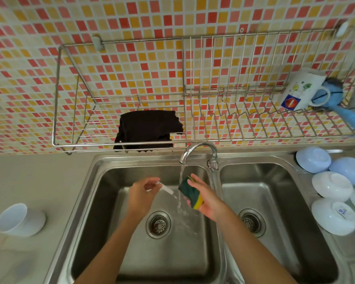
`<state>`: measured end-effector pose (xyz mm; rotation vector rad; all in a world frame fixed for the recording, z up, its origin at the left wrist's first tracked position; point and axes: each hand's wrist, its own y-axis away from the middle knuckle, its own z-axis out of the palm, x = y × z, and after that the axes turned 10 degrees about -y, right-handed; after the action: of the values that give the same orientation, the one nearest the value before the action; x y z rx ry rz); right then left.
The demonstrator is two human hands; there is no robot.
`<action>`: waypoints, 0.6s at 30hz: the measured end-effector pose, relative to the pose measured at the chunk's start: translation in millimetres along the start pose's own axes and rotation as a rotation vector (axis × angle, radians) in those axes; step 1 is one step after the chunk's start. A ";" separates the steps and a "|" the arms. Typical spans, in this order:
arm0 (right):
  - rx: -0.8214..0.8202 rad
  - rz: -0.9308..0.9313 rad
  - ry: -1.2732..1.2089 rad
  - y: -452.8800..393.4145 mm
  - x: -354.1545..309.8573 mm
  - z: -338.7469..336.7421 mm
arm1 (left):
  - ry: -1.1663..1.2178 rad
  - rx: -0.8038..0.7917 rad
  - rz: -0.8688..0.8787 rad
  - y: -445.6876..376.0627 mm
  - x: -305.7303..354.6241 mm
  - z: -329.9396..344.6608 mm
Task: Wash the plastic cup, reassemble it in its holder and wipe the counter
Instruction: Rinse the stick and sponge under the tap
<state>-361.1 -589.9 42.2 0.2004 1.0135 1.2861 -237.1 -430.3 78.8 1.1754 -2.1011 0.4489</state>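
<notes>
Left hand (141,193) pinching a small clear plastic piece (166,189) under the running tap (197,152), right hand (203,196) gripping a green sponge (190,192) over the left sink basin (111,201), white holder (19,221) lying on the counter (29,181) at far left

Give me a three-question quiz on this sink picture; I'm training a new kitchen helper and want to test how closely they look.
1. True or false: the tap is running into the left sink basin.
2. What does the right hand hold?
A. a white bowl
B. a green and yellow sponge
C. the black cloth
3. Fill in: the white plastic cup lies on its side on the counter to the ____ of the sink.

Key
1. True; the stream falls between the hands.
2. B. The left hand pinches a small clear part near the water.
3. left
</notes>
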 end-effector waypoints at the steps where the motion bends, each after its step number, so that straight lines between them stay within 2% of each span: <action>1: -0.025 0.024 0.017 -3.3 1.6 2.9 | 0.007 0.010 -0.023 0.3 -5.0 -3.0; 11: -0.043 0.014 0.318 -12.1 2.8 31.3 | -0.038 0.081 -0.092 -7.2 -37.8 -30.9; 18: 0.002 -0.156 0.561 -25.6 12.0 40.6 | -0.026 0.098 -0.095 -1.0 -46.9 -35.9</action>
<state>-315.1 -572.0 43.1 -0.2514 1.4731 1.2216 -205.2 -381.2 71.2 1.3372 -2.0557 0.4991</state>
